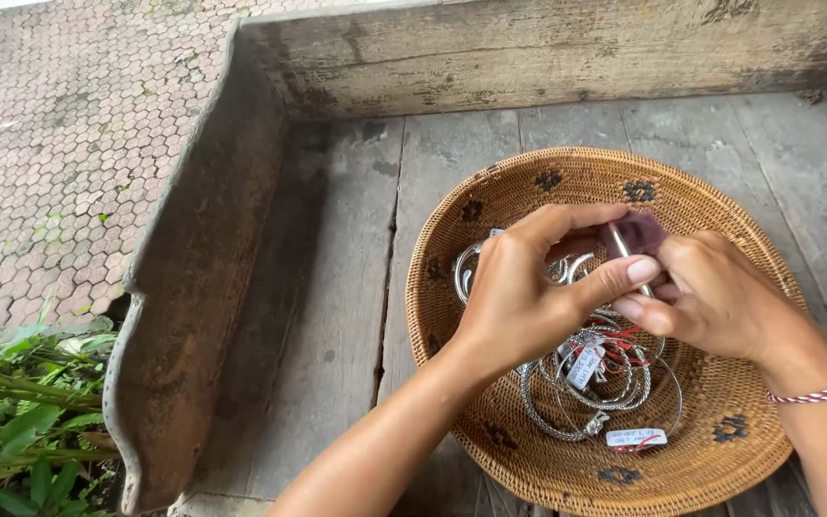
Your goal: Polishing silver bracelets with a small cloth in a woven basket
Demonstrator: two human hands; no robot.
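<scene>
A small purple cloth (636, 231) sits pinched between the fingertips of both hands, wrapped partly about a thin silver bangle (618, 244) that slants down from it. The left hand (519, 297) closes on it from the left, forefinger arched over the top and thumb stretched beneath toward the right. The right hand (715, 297) grips it from the right side, fingers curled shut around cloth and metal; a red-and-white cord bracelet (820, 392) circles its wrist. Directly below the fingers lies a tangle of silver chains and bangles (591, 383) with white paper tags tied by red thread. All of this rests in a round woven basket (490, 201), which stands on grey wooden planks (337, 316).
</scene>
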